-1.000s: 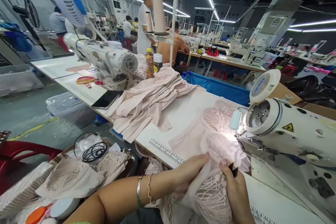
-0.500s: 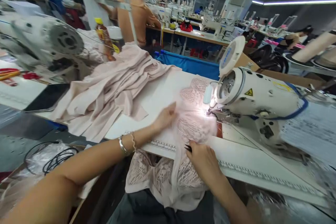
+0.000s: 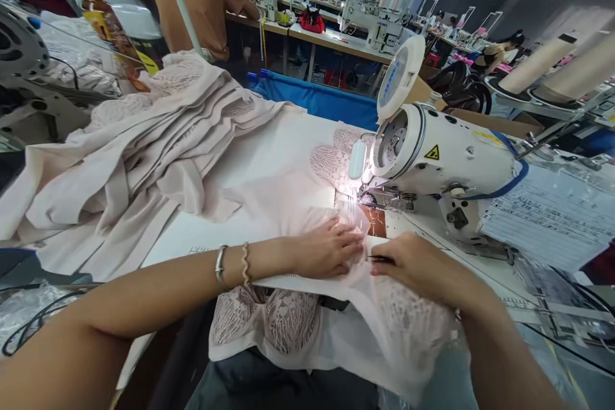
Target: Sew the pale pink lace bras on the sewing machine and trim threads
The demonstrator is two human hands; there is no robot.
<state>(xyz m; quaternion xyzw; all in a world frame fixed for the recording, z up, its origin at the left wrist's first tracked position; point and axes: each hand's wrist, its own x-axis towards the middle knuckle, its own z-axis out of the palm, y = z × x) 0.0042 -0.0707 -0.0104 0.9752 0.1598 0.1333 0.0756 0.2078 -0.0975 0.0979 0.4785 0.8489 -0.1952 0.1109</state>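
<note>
My left hand (image 3: 331, 248) lies with fingers stretched flat on a pale pink lace bra piece (image 3: 408, 327), just in front of the lit needle area of a white sewing machine (image 3: 446, 150). Beside it, my right hand (image 3: 416, 266) is closed round a small dark pointed tool (image 3: 383, 259), perhaps thread snips; most of it is hidden. The same fingers touch the pink fabric, which runs from under the presser foot over the table edge. A pair of lace cups (image 3: 292, 320) hangs over my lap.
A heap of pink garment pieces (image 3: 144, 166) covers the table's left side. Behind it stands a yellow-capped bottle (image 3: 103, 19). Written paper (image 3: 548, 218) lies at the right, near large thread cones (image 3: 538, 64). Beyond a blue cloth bin (image 3: 317, 99), a person in a brown top (image 3: 192, 6) sits.
My left hand has come down and right onto the fabric by the needle. My right hand has moved right and up with the dark tool, drawing fabric rightward. The view has shifted.
</note>
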